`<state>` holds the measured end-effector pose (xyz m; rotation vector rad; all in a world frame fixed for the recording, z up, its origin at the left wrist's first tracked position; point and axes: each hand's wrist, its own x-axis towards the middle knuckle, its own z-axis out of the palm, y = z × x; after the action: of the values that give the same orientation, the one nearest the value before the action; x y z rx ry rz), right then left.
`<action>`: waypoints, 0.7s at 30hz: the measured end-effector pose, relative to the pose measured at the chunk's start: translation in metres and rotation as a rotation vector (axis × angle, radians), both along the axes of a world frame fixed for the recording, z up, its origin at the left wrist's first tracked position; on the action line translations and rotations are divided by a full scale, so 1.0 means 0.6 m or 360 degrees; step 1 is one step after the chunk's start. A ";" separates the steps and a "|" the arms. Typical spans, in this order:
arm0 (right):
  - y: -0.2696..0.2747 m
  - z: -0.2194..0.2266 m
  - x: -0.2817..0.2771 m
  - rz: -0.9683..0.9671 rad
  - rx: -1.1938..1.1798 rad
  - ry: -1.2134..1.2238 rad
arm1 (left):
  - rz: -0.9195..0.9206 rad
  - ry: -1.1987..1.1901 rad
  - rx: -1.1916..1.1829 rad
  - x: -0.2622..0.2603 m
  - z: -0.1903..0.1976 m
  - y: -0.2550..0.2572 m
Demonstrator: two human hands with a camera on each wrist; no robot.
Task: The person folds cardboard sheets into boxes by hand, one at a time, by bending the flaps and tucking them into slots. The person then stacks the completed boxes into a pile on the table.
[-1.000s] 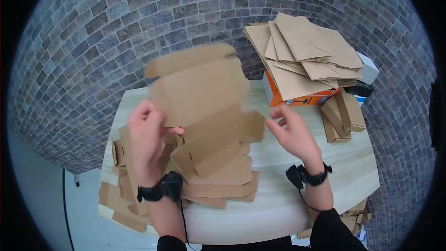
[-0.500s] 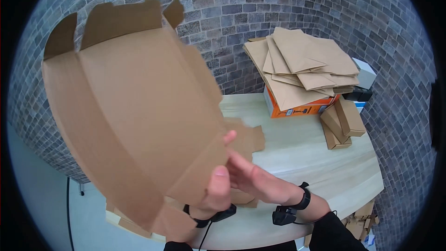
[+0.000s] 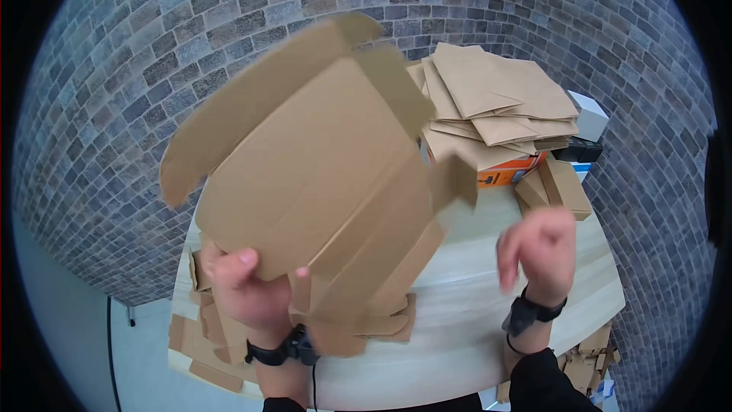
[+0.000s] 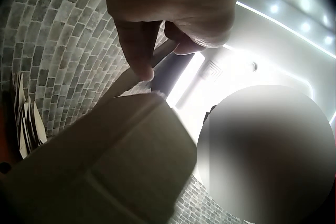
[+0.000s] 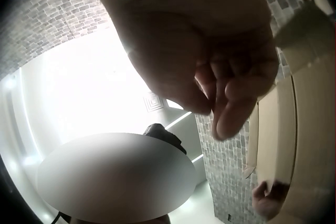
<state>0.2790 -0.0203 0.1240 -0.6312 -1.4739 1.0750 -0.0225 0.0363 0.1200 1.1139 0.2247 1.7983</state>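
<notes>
A large unfolded cardboard blank [image 3: 297,160], with creased panels and flaps, is held up tilted over the table's left half. My left hand [image 3: 248,294] grips its lower edge; in the left wrist view the fingers and thumb of that hand [image 4: 178,8] pinch the cardboard [image 4: 131,155]. Off to the right of the blank, my right hand [image 3: 540,252] is raised over the table with loosely bent fingers and nothing in them. The right wrist view shows this hand [image 5: 210,50] apart from the cardboard [image 5: 315,119].
More flat cardboard [image 3: 221,343] lies at the table's left, partly behind my left arm. At the back right, brown paper sheets [image 3: 496,91] are piled on an orange box [image 3: 507,174]. Small cardboard boxes [image 3: 564,187] stand beside it. Further cardboard [image 3: 583,370] lies below the table's right edge.
The blank was lifted and turned, and now stands further right than half a second ago. My right hand, then against its edge beside my left hand, has moved away right.
</notes>
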 end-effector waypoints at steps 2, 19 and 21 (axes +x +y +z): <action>0.042 -0.018 0.014 -0.0342 0.0011 0.0139 | -0.0104 -0.0063 0.0007 -0.016 0.004 0.007; 0.099 -0.063 -0.032 0.0716 -0.0346 -0.0124 | 0.0076 0.0041 -0.0422 -0.036 0.003 0.058; 0.098 -0.068 -0.038 0.0705 -0.0344 -0.0028 | 0.0039 0.0019 -0.0403 -0.044 0.001 0.064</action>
<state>0.2563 0.0384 0.0833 -0.4718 -1.5647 1.5900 -0.0491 0.0744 0.1207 0.9455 0.4618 1.7297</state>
